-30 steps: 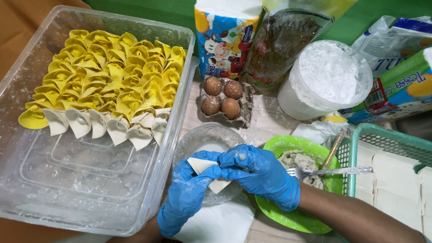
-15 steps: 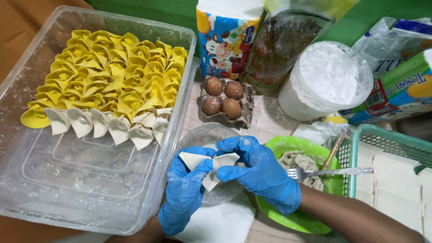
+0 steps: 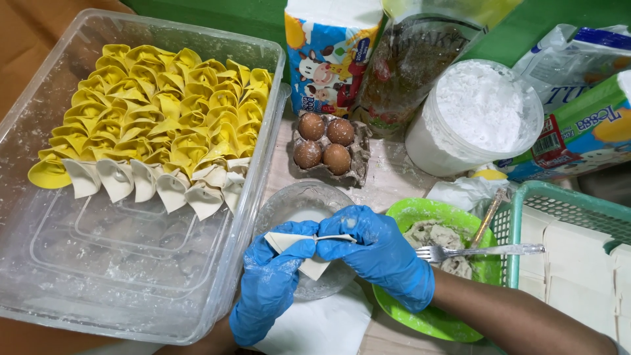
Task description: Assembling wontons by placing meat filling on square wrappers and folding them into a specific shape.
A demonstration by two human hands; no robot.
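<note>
Both gloved hands, left hand and right hand, pinch 1 folded wrapper over the small glass bowl. Left of the bowl, the clear tub holds rows of folded dumplings, its near half bare. Right of the bowl, a green bowl holds filling and a fork. Behind the bowl sit 4 eggs.

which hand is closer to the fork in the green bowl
Right. The right hand sits just beside the fork, its tines close to the glove. The left hand is farther off, across the white wrapper both hands pinch.
</note>
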